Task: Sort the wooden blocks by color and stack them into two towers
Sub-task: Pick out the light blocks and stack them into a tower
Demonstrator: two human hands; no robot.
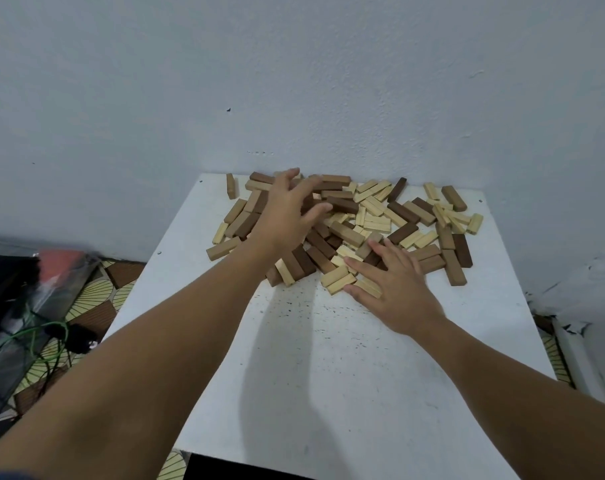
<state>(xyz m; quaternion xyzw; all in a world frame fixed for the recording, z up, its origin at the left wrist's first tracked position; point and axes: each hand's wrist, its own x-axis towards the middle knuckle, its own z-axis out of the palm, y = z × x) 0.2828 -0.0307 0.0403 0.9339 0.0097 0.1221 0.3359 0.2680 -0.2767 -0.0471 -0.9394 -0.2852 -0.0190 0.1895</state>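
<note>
Wooden blocks [373, 216] lie mixed and unsorted at frame centre, no tower begun; left hand [287, 216] and right hand [394, 289] rest spread-fingered on them, gripping nothing.

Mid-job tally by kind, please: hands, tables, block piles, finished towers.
Hands: 2, left hand and right hand
Table: 1
Block pile: 1, light and dark mixed; overlapping and partly covered, so no exact block count
Finished towers: 0
Total: 4
</note>
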